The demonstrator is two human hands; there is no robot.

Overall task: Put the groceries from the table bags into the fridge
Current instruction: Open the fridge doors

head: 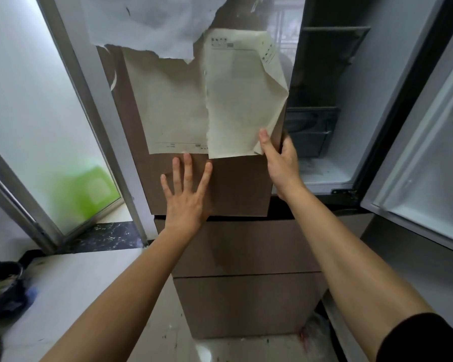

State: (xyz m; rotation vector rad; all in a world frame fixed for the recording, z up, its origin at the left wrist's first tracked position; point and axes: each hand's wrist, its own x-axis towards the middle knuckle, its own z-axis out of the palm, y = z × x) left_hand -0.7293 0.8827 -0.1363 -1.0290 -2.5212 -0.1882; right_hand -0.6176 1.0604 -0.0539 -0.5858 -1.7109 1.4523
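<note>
- Black fabric sleeve (426, 338) covers the right upper arm nearest the lens; both forearms are bare and reach forward to the brown door (241, 189) of the fridge.
- That door is flat, matte and smooth, with a straight lower edge.
- Left hand (187, 197) lies palm-flat on the door's lower part, its fingers straight and spread wide, holding nothing.
- Right hand (280, 163) grips the door's right edge: its thumb (266, 142) presses on the front, and the other fingers curl round behind the edge.
- Two cream paper sheets are stuck to the door above the hands. The left sheet (173, 105) lies flat with a torn top, and the right sheet (241, 100) is creased, its lower corner under the thumb.
- A ragged white sheet (141, 22) overlaps the door's top.
- Below the door sit two brown drawer fronts (246, 249), rectangular and plain.
- Right of the door the fridge interior (324, 100) stands exposed, with white walls, a grey shelf (335, 28) and a clear plastic bin (311, 126).
- Further right, the fridge's other door (429, 152) is swung wide, showing its pale liner.
- Left of the brown door is a frosted glass panel (24, 100) in a metal frame, with a blurred green shape (89, 189) behind it.
</note>
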